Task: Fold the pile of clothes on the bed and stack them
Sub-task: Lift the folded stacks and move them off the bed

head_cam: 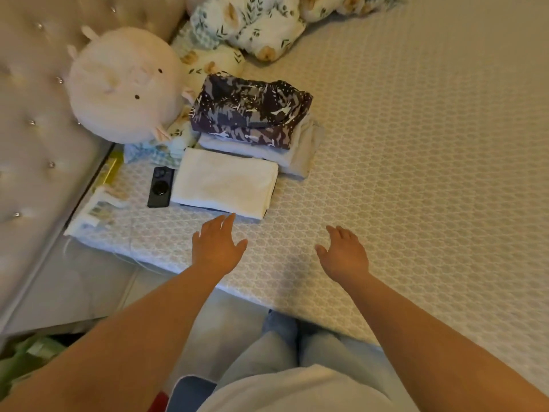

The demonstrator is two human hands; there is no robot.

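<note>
Both of the person's arms reach forward over the bed point(416, 144), which is covered by a patterned sheet. The left hand point(218, 245) has its fingers straight and spread, holding nothing; its fingertips sit just at the near edge of a folded white garment point(224, 182), though contact cannot be made out for certain. The right hand point(344, 255) is likewise loose and empty, fingers relaxed, hovering over bare sheet well to the right of the white garment and apart from any clothing.

The white garment lies flat as a neat rectangle near the left side of the bed, directly ahead of the left hand. Just beyond it, touching its far edge, stands a stack: a folded dark patterned garment point(252, 110) on top of a folded grey garment point(297, 153), whose edges show below and to the right.

A black phone point(160, 187) lies just left of the white garment. A round pink plush toy point(124, 84) leans against the tufted headboard point(32, 129), with a floral blanket point(255, 22) bunched beyond the stack.
</note>
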